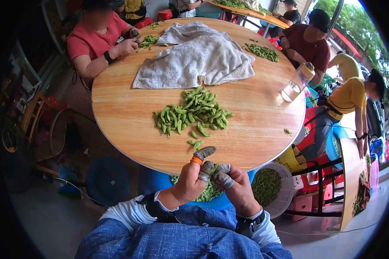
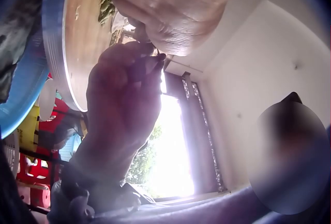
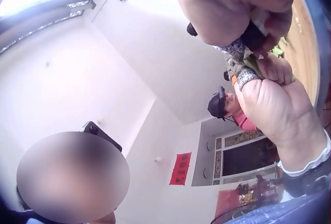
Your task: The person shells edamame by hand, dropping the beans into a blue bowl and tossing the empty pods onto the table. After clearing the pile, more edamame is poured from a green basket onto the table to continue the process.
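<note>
Just above the table's near edge, my two hands meet over a green edamame pod (image 1: 214,168). My left hand (image 1: 188,179) pinches it, and in the right wrist view the pod (image 3: 252,64) shows between thumb and fingers. My right hand (image 1: 242,192) grips the pod's other side, its fingertips against those of the left. Grey cloth covers (image 1: 205,152) wrap some digits on both hands, one with an orange band (image 1: 196,160). Ahead lies a heap of edamame pods (image 1: 199,110), with a few loose pods (image 1: 196,143) nearer me.
Below the hands, a blue basin (image 1: 222,202) holds green beans; a white basket (image 1: 285,190) of pods stands to its right. On the round table (image 1: 121,116) are a grey towel (image 1: 194,56) and a water bottle (image 1: 296,84). Other people (image 1: 95,47) sit around it.
</note>
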`<move>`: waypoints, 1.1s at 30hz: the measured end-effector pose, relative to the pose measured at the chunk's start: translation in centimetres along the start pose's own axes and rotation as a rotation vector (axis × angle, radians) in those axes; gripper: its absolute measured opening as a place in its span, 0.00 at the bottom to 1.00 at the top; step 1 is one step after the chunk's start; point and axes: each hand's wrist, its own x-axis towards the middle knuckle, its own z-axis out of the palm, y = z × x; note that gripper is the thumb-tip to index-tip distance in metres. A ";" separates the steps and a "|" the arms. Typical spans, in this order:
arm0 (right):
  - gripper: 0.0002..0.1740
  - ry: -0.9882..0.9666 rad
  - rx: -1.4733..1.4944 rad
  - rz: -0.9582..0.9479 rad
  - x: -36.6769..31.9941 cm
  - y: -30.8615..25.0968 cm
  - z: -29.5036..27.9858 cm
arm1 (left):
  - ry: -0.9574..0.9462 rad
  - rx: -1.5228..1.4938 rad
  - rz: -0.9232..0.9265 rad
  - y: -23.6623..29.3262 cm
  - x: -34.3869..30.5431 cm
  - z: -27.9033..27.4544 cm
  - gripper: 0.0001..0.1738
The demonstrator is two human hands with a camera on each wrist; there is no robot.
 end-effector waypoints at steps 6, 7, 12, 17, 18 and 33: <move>0.08 0.044 -0.023 -0.016 0.0 0.4 0.0 | -0.007 -0.061 -0.061 0.3 -0.1 0.1 0.17; 0.08 0.068 -0.040 -0.012 0.0 0.4 0.1 | -0.002 -0.069 -0.065 0.0 -0.1 0.2 0.17; 0.10 0.169 -0.095 -0.125 0.5 1.0 0.5 | -0.081 -0.072 -0.081 -0.4 -0.2 -0.2 0.18; 0.10 0.183 -0.181 -0.146 0.2 -0.3 0.1 | -0.210 0.662 0.292 0.0 0.2 -2.1 0.16; 0.12 0.137 -0.115 -0.052 0.2 -0.3 0.0 | -0.257 0.701 0.257 0.0 0.1 -2.3 0.15; 0.12 -0.102 0.067 -0.234 1.1 4.0 -2.2 | -0.171 -0.904 -0.589 -3.4 -2.0 -0.4 0.20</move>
